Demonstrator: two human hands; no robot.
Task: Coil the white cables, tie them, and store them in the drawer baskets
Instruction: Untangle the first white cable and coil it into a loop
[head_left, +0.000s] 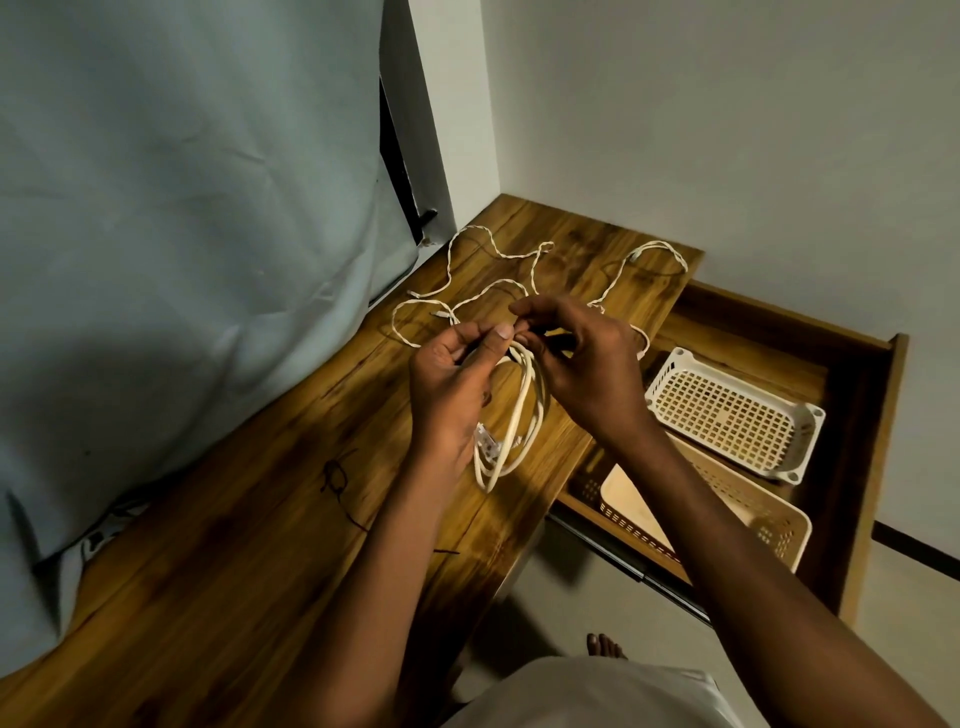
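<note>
A: What are the hands doing?
B: Left hand (457, 374) pinches the top of a coiled white cable (511, 426) over the wooden table (218, 545); right hand (576, 358) pinches a dark tie there.
A: And the rest?
B: Loose twisted cables (488, 260) lie farther back; two baskets, white (732, 415) and beige (748, 512), sit in the open drawer (862, 415), right
</note>
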